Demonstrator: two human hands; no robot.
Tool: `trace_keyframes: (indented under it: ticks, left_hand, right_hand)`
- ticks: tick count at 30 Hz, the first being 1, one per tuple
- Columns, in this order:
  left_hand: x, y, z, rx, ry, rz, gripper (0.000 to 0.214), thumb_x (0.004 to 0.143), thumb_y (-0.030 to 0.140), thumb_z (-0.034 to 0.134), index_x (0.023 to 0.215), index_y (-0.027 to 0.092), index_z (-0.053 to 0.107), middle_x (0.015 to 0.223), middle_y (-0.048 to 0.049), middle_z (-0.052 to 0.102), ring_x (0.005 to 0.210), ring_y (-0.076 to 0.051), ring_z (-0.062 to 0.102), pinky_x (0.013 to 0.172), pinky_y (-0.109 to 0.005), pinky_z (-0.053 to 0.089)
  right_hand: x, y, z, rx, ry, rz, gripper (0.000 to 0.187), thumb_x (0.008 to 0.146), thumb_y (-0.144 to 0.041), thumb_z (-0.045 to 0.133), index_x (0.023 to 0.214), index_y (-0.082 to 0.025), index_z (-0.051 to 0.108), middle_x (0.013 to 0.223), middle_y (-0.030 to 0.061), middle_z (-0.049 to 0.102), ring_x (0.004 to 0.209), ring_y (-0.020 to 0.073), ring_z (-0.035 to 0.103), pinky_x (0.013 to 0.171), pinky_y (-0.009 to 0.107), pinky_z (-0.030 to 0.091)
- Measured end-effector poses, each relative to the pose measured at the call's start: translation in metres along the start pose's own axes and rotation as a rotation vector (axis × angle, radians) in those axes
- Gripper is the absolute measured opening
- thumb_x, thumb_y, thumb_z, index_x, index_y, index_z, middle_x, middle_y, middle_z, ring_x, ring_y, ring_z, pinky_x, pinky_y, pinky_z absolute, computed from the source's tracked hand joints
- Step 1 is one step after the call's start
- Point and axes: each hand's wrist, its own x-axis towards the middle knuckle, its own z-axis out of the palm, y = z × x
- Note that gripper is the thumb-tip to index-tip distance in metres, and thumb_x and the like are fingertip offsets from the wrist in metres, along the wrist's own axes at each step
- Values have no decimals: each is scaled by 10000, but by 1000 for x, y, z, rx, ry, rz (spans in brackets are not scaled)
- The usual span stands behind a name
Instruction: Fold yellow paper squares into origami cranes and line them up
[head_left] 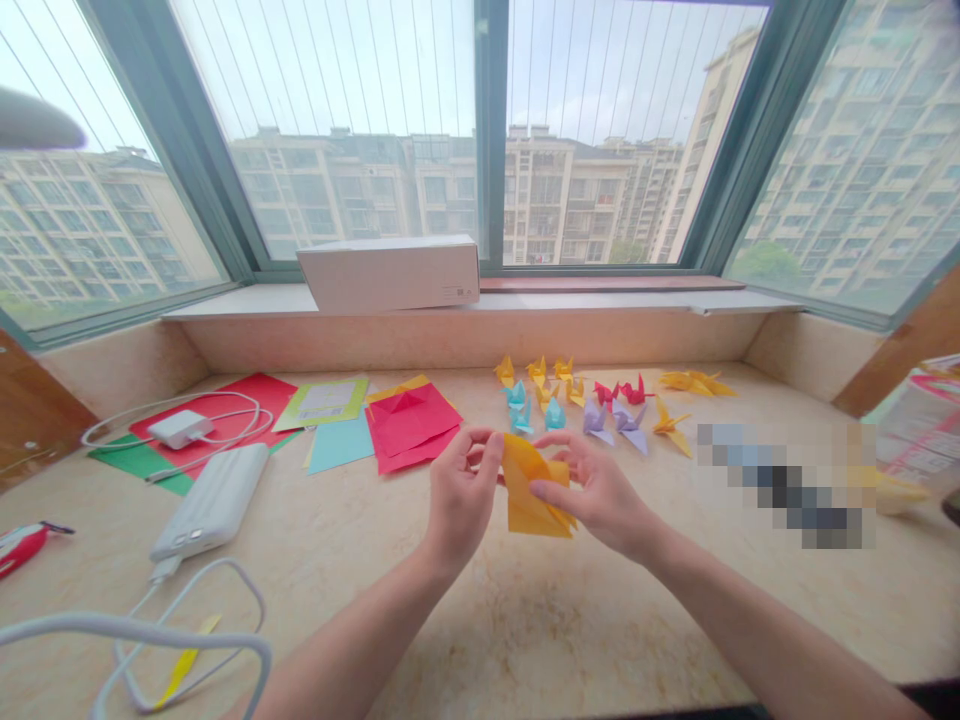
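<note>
A partly folded orange paper (531,492) hangs in the air above the marble sill (480,600), held between both hands. My left hand (460,497) pinches its upper left edge with thumb and fingers. My right hand (596,492) grips the right side, fingers curled over the fold. Behind the hands lie several finished paper cranes (592,400) in yellow, blue, red, purple and orange. A stack of red paper sheets (411,425) lies just left of them.
More coloured sheets (330,420) lie at the back left. A white power bank (211,505) with cables (187,640) and a white charger (180,428) sit at the left. A white box (390,272) stands on the window ledge. A red object (22,545) lies at the far left.
</note>
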Motion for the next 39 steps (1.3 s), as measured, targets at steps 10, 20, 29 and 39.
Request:
trace_keyframes:
  ticks: [10,20,29,39]
  left_hand:
    - [-3,-11,4,-40,-341,-112,420,872,524,587,932,120,687,804,-79,733,702,-183,700,593,-244,558]
    - [-2,-13,4,-139,-180,-237,508,804,592,637,806,93,732,734,-86,740,631,-203,699,561,-279,570]
    - [-2,-10,7,-357,-262,-317,587,836,651,551,984,95,669,832,-130,758,809,-270,738,694,-374,601]
    - [-4,-7,7,-466,-323,-303,644,847,682,503,993,84,693,886,-172,759,912,-310,724,767,-414,591]
  right_hand:
    - [8,6,-4,49,60,-104,298,782,-337,734,1044,-241,629,1074,51,608,908,192,648,777,334,548]
    - [0,8,0,-368,118,-310,370,889,-231,612,1244,-329,651,1319,69,511,1267,247,494,1094,454,400]
    - [4,14,-8,-457,146,-441,458,899,-84,485,1244,-332,655,1318,66,513,1250,232,509,1084,450,420]
    - [2,9,-9,-488,168,-533,412,951,-135,469,1239,-369,650,1363,65,472,1205,243,541,1040,479,469]
